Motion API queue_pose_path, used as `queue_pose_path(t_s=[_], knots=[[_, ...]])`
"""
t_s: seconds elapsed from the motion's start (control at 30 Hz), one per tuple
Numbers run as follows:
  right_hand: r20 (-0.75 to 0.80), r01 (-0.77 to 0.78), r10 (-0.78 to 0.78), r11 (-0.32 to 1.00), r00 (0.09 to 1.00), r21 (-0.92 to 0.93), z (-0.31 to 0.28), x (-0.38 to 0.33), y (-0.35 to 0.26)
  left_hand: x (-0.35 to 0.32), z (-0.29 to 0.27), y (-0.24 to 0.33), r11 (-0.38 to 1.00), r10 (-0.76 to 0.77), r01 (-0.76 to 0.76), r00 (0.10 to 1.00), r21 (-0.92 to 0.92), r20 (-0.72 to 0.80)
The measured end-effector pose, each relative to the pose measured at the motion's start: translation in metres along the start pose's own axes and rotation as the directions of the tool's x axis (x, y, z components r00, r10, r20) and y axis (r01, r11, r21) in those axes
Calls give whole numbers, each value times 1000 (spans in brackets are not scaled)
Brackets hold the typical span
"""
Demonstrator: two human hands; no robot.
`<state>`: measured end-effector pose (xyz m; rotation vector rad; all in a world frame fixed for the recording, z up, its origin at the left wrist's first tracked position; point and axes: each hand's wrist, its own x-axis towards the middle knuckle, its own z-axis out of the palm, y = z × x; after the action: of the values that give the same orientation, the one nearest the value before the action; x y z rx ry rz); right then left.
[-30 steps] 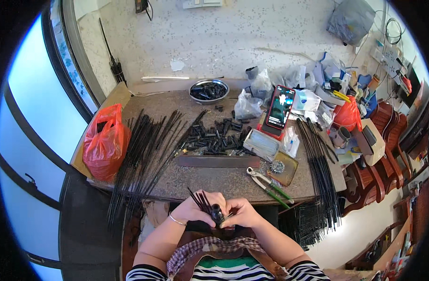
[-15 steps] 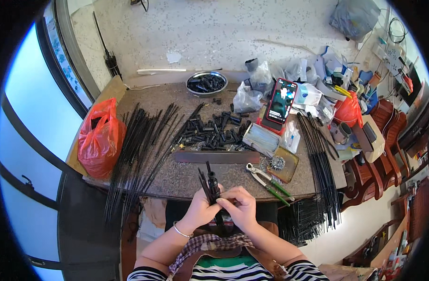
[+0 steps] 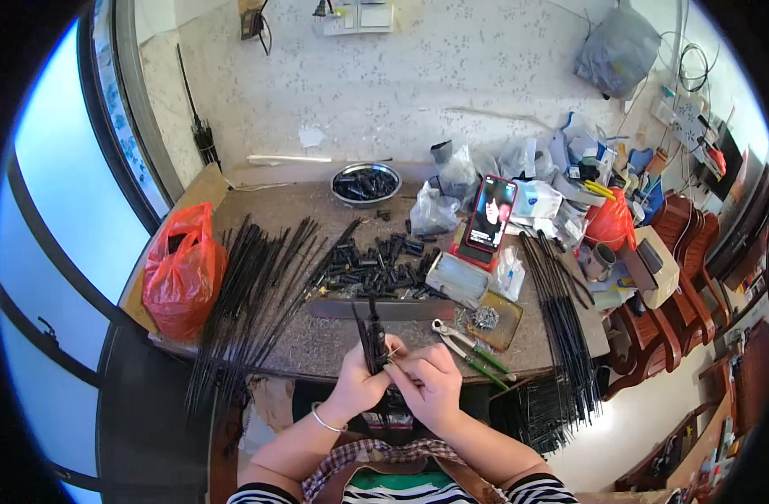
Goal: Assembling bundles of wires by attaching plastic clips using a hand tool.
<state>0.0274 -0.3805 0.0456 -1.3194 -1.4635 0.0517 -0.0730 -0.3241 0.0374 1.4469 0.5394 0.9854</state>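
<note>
Two bare hands at the worktop's (image 3: 292, 346) near edge; left hand (image 3: 359, 382) has its fingers clamped round a bunch of black rods (image 3: 371, 340), roughly upright; right hand (image 3: 431, 386) has thumb and fingers pinched together against that bunch (too small to tell what's in the pinch); green-handled pincers (image 3: 454, 335) lie just right; black cylinders (image 3: 369, 265) are heaped behind a flat bar (image 3: 334, 309).

Speckled brown table (image 3: 313, 340) — black rods (image 3: 229, 286), small black parts (image 3: 368, 265), metal bowl (image 3: 364, 201), green-handled pincers (image 3: 455, 337), red bag (image 3: 181, 281)
</note>
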Motion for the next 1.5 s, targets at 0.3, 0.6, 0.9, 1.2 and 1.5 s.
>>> queue_pose_path(t_s=[0.3, 0.6, 0.9, 1.2, 1.5], knots=[[178, -46, 226, 731, 958, -680, -54, -53, 45, -25, -30, 32, 962, 219, -229, 973, 147, 77], [388, -421, 539, 836, 747, -351, -52, -68, 34, -27, -21, 47, 951, 151, -197, 968, 236, 199], [393, 382, -238, 857, 888, -344, -67, -34, -65, -37, -60, 54, 977, 191, -194, 980, -84, -50], [547, 406, -243, 893, 801, -197, -71, -9, -72, -49, -63, 73, 991, 132, -130, 982, 22, -133], [941, -700, 104, 696, 321, 162, -30, -26, -46, -31, -63, 70, 943, 295, -296, 955, 153, 28]])
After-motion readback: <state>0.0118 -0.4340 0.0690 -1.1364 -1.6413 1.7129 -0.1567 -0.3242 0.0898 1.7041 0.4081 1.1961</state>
